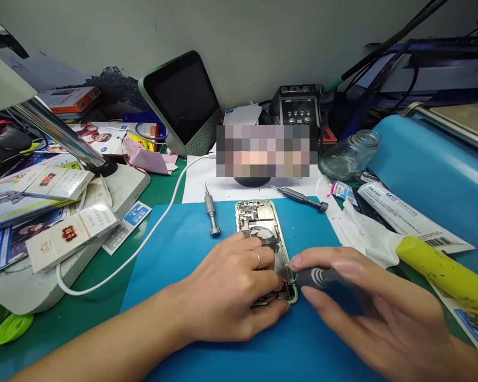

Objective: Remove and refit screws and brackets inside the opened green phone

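An opened smartphone (278,228), its inner parts bare in a pale frame, lies on the blue mat (175,254). My left hand (235,286), with a ring on one finger, grips the phone's lower half, fingers bent over it and thumb along the bottom edge. At the phone's lower right edge, my right hand (382,302) holds a dark grey screwdriver (313,278) between thumb and fingers. The driver's handle is partly blurred and its tip is too small to make out. Two more grey screwdrivers, a left one (210,212) and a right one (300,197), lie beyond the phone.
A white cable (165,209) curves across the left side. Cigarette boxes (71,236) sit on the lamp base (125,183). Behind are a smart display (183,101) and a soldering station (297,109). At right lie a glass jar (350,154), a white packet (414,217) and a yellow-green roll (446,270).
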The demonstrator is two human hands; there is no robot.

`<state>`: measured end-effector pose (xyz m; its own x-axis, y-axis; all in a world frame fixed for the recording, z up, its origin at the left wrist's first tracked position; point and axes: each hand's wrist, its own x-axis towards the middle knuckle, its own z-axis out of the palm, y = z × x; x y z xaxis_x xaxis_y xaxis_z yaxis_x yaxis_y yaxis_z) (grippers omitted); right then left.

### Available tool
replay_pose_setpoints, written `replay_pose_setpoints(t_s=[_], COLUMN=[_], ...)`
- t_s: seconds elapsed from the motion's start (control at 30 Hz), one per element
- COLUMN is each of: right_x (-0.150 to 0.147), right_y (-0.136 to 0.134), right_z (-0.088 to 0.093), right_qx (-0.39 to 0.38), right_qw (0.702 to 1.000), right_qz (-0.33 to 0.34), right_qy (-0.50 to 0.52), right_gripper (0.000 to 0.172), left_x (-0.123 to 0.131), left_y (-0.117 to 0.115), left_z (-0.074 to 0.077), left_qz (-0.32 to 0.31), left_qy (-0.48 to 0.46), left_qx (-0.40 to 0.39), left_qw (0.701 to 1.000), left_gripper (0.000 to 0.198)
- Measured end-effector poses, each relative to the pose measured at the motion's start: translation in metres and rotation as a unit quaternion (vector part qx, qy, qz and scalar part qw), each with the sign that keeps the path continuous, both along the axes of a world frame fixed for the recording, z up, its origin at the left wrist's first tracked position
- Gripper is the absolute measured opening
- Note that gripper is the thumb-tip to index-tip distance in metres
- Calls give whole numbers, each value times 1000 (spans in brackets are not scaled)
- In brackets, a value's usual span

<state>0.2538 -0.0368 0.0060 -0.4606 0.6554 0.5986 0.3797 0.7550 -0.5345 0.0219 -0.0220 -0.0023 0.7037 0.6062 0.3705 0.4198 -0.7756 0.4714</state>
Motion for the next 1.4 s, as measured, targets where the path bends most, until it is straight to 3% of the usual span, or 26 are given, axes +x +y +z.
replay_pose_setpoints(t_s=[0.17,0.3,0.47,0.53,0.7,0.77,0.83,1.0,1.4], right_x=[4,6,6,5,4,3,1,-1,-4], right_y=[1,-1,-2,0,2,2,1,2,5], right_z=[-7,-6,-6,-7,-5,-4,-3,-3,2], right_qx=[13,19,10,6,-3,-8,-24,-46,-50], right_qw=[999,1000,1000,1000,999,999,999,998,997], right_qz=[28,13,15,7,-20,-25,-18,12,11], right_qy=[-8,-12,-6,-6,-36,-38,-30,37,54], right_gripper=[77,82,79,72,28,22,29,76,80], left_x=[0,-1,0,0,0,-1,-1,-1,-2], left_y=[0,1,1,1,1,1,1,0,-1], left_z=[1,1,1,1,1,1,2,2,3], left_qz=[-3,-5,-2,-3,-4,-3,-2,3,7], left_qy=[16,15,9,6,15,15,12,2,3], left_qx=[1,-2,-2,0,4,7,6,9,-1], left_qw=[1000,1000,1000,1000,1000,1000,1000,1000,1000], left_gripper=[31,30,29,30,30,30,29,28,28])
